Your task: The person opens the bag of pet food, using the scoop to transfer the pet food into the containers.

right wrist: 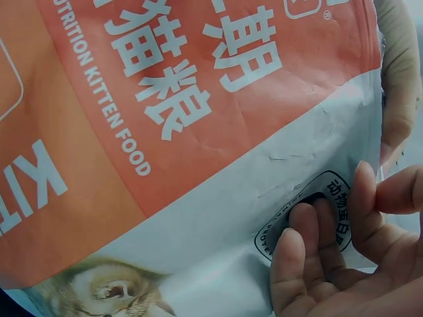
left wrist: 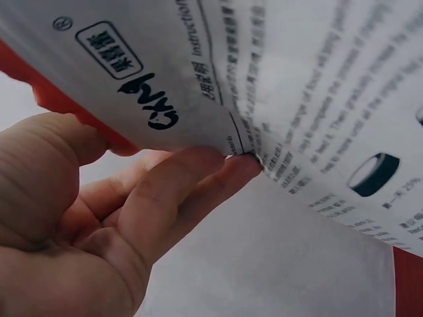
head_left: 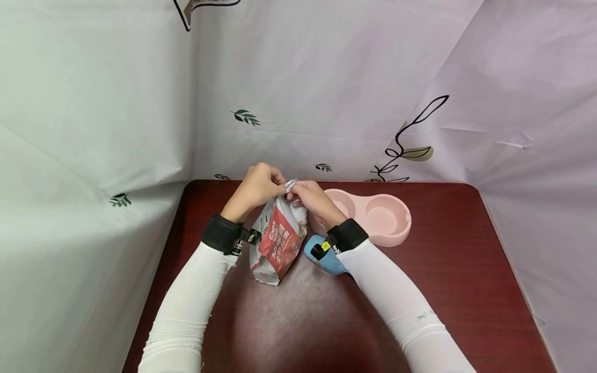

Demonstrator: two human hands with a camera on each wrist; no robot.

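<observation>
A grey and orange bag of kitten food (head_left: 280, 241) stands on the dark red table, tilted, between my arms. At its top edge my left hand (head_left: 258, 184) pinches the bag's rim between thumb and fingers; the left wrist view shows those fingers at the printed back panel. My right hand (head_left: 314, 199) pinches the same top edge close beside the left. In the right wrist view its curled fingertips (right wrist: 294, 247) lie against the silvery front. The bag's mouth is hidden by the hands. Under my right wrist lies a blue scoop (head_left: 333, 264), partly covered by the sleeve.
A pink double bowl (head_left: 361, 220) sits behind and to the right of the bag, its left part behind my right hand. The table (head_left: 457, 269) extends to the right. Pale leaf-patterned cloth (head_left: 303, 93) hangs along the back and sides.
</observation>
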